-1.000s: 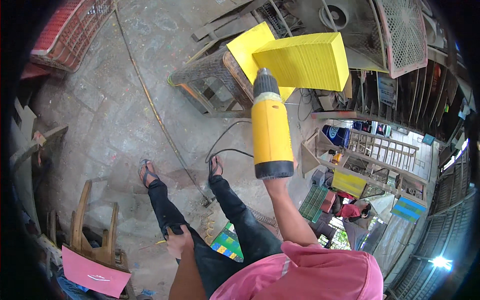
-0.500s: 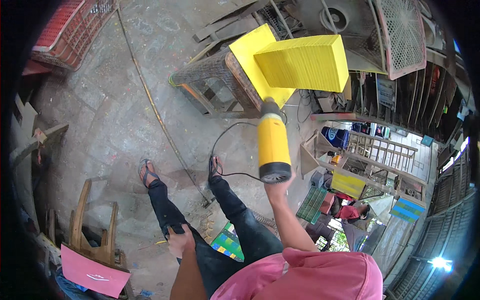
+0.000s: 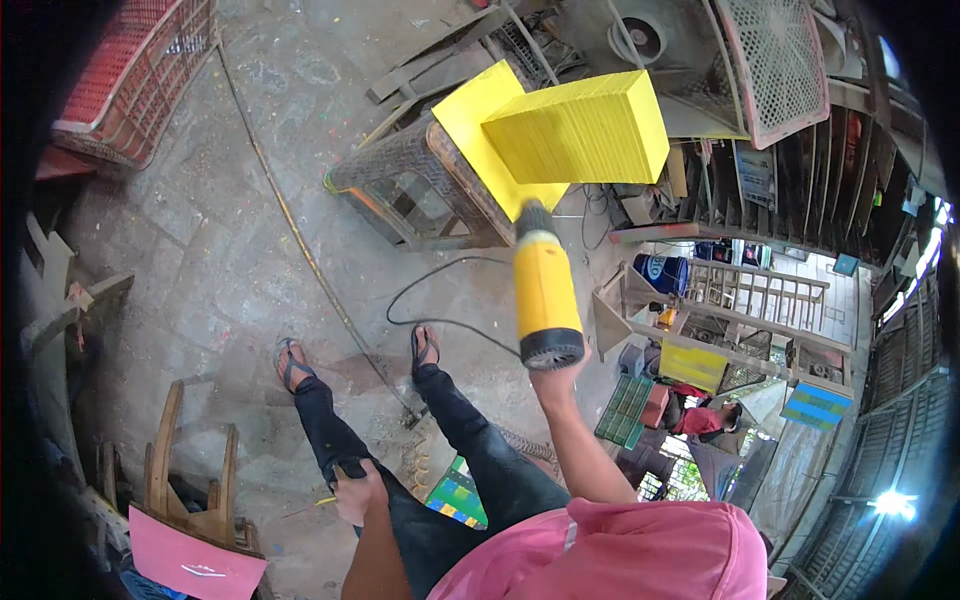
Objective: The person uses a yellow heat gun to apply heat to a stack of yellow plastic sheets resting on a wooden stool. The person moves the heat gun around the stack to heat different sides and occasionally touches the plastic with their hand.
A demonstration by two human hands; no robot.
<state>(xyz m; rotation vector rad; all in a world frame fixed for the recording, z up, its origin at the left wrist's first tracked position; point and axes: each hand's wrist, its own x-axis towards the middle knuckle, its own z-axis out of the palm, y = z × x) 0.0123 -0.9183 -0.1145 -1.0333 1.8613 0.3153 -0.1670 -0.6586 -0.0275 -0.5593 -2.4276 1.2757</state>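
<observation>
My right hand is wrapped round a yellow and black heat gun, mostly behind its body. The gun's dark nozzle is at the lower corner of a flat yellow sheet; I cannot tell whether they touch. A thick stack of yellow sheets stands on that flat sheet, on top of a worn brown stool. A black cord loops left from the gun. By my thigh, my left hand is closed around a small dark thing I cannot make out.
A long thin rod lies across the floor left of the stool. Red plastic crates stand at the far left, a wooden frame with a pink panel at the near left. A metal fan housing and shelving are behind; a seated person is at right.
The stool and yellow stack appear slightly further left as the view shifts. The heat gun's nozzle has swung a little left, and the cord's loop has spread leftward. Both hands keep their grip.
</observation>
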